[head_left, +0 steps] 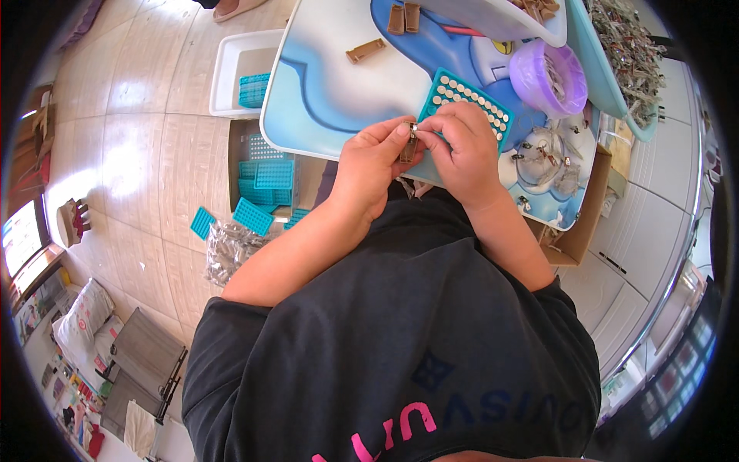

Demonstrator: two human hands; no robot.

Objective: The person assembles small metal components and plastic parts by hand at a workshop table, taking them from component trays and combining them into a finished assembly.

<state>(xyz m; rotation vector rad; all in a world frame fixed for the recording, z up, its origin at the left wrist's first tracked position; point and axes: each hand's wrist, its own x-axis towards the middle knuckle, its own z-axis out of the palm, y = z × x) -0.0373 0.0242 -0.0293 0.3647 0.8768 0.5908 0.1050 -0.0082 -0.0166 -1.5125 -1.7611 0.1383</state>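
Observation:
In front of my body, at the table's near edge, my left hand (368, 165) is closed on a small brown plastic casing (407, 151). A small shiny metal part (414, 128) shows at the casing's upper end. My right hand (466, 150) pinches there with thumb and forefinger; what lies between those fingertips is too small to make out. Just beyond the right hand is a teal tray (439, 86) with rows of round white pieces. Farther off on the table lie a single brown casing (366, 51) and a pair of brown casings (404, 19).
A purple bowl (531, 75) and a coiled bundle of clear wires (543, 158) are at the right. Behind them stands a light teal basin (616, 100) of small metal parts. Left of the table are a white bin (223, 85), several teal trays (271, 175) and a clear bag (231, 250).

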